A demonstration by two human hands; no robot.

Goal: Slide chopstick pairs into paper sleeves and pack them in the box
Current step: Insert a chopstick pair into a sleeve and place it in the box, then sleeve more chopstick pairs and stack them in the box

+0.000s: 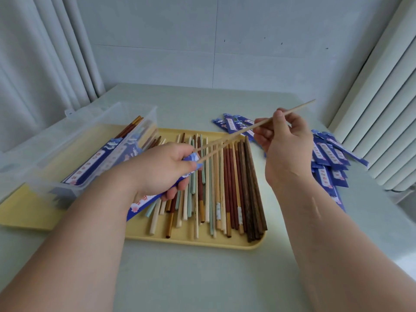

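My left hand (pixel 162 170) grips a blue paper sleeve (pixel 144 202) above the yellow tray (pixel 191 240), the sleeve's open mouth at my fingertips. My right hand (pixel 283 140) pinches a pair of pale wooden chopsticks (pixel 238 134); their lower tips sit at the sleeve's mouth and the upper end of one sticks out past my fingers. Several loose chopsticks (pixel 225 183) in pale, brown, red and green lie side by side on the tray. The clear plastic box (pixel 74 143) at the left holds several sleeved pairs.
Piles of empty blue sleeves (pixel 328 158) lie on the table right of the tray, with a few more sleeves (pixel 231 123) behind it. The box stands on a yellow board (pixel 24 212). Curtains hang at the left, and a ribbed white panel stands at the right.
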